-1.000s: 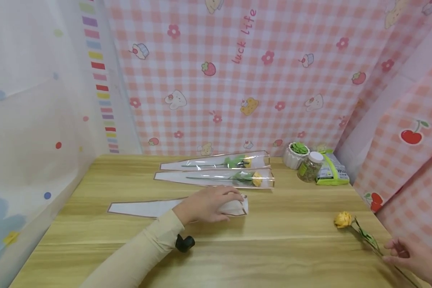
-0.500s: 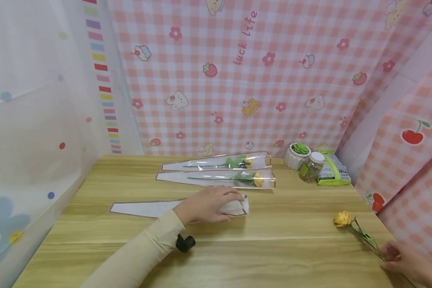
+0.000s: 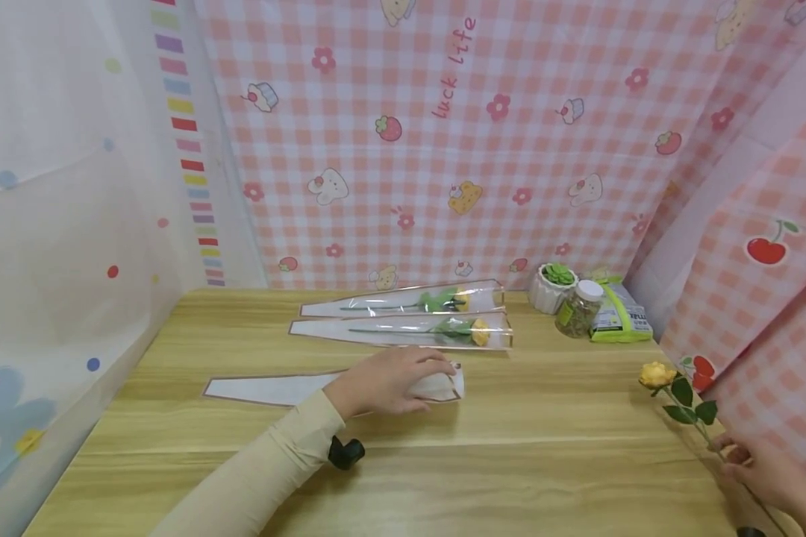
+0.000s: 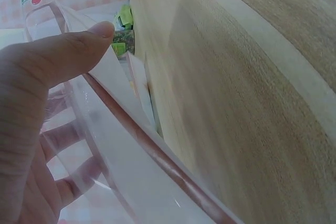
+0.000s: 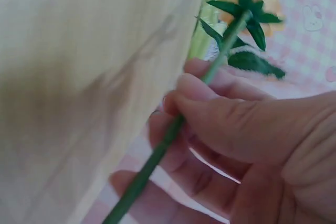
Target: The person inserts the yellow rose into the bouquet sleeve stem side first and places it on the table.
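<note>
My left hand (image 3: 392, 380) grips the wide end of a flat flower sleeve (image 3: 262, 388), white with a brown edge, on the table. In the left wrist view the thumb lies over the sleeve (image 4: 142, 182) and the fingers show through its clear film. At the right table edge my right hand (image 3: 766, 470) pinches the stem of a yellow rose (image 3: 657, 374) between thumb and fingers. In the right wrist view the green stem (image 5: 157, 153) runs through the fingers, with the bloom (image 5: 262, 3) seen from below, above the table.
Two sleeves with yellow roses, a rear one (image 3: 376, 304) and a nearer one (image 3: 383, 328), lie at the back of the wooden table (image 3: 483, 477). A potted succulent (image 3: 552, 289), a lidded jar (image 3: 579, 309) and a green-white bag (image 3: 621, 313) stand back right.
My right hand has taken hold of the rose and raised it; the bloom has moved up and slightly right, and the leaves have turned into view. My left hand stays in place.
</note>
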`<state>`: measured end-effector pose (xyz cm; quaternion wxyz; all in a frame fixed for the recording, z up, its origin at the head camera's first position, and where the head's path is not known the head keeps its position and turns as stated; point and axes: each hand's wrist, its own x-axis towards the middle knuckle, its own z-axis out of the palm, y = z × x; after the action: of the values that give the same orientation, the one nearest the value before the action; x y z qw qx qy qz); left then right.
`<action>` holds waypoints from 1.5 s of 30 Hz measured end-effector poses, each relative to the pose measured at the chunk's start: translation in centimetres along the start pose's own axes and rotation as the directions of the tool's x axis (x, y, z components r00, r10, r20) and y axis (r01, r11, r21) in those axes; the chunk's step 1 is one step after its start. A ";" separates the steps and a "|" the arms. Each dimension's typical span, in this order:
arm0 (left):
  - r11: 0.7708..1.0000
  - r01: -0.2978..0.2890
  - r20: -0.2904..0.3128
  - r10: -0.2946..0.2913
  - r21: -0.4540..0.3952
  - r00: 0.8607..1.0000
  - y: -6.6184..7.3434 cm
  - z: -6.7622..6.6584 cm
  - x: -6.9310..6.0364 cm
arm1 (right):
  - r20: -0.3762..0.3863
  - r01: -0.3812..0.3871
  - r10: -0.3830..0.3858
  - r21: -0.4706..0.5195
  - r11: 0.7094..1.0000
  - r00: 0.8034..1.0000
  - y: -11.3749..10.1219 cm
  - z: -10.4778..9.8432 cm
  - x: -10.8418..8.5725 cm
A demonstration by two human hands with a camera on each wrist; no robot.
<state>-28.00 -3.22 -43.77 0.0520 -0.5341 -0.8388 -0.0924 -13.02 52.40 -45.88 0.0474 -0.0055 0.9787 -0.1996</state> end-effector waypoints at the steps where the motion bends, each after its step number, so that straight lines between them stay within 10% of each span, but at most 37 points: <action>1: 1.000 0.001 0.003 -0.001 0.000 1.000 0.0 0.0 0.0 | -0.025 0.000 0.000 -0.002 1.000 1.000 -0.3 -0.3 0.2; 12: 1.000 0.023 0.016 -0.023 0.003 1.000 0.0 -0.4 0.1 | -0.432 0.013 -0.012 -0.001 1.000 0.902 -4.1 -2.3 2.7; 33: 0.999 -0.043 -0.029 0.043 0.000 0.999 -0.3 -0.6 1.1 | -0.655 0.076 0.045 0.154 0.985 0.754 -8.3 -2.7 4.6; 45: 1.000 -0.023 -0.002 0.023 0.011 1.000 -0.2 -0.3 1.2 | -0.667 0.100 0.042 0.173 0.980 0.744 -9.2 -2.1 6.2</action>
<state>-28.75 -2.27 -43.31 0.0567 -0.5432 -0.8331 -0.0875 -19.48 44.57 -40.92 -0.3085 0.0559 0.9058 -0.2849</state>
